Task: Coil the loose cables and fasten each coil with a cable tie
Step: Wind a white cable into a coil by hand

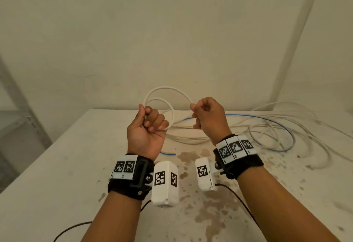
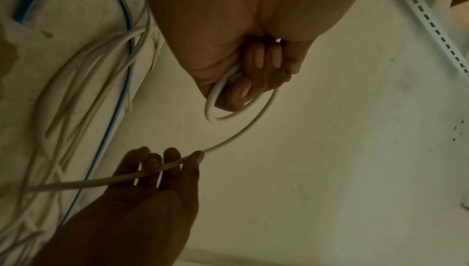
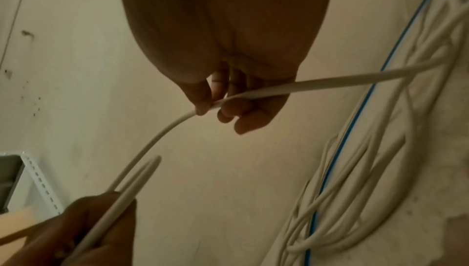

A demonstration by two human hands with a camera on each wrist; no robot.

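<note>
My left hand [image 1: 150, 121] is raised above the table, fist curled round a small coil of white cable [image 1: 162, 96] with two loops showing. In the left wrist view the fingers [image 2: 264, 59] clamp that white cable [image 2: 241, 113]. My right hand [image 1: 204, 111], level with the left, pinches the same cable between thumb and fingertips where it leaves the coil. The right wrist view shows the white cable [image 3: 330, 83] running through my right hand [image 3: 215, 105] and off to the pile. No cable tie is visible.
A tangle of loose white cables [image 1: 271, 127] and one blue cable [image 1: 267, 119] lies on the stained white table [image 1: 57, 175], at the back right. A metal shelf upright [image 1: 17, 96] stands at the left. Black wrist-camera leads [image 1: 72, 228] trail near the front edge.
</note>
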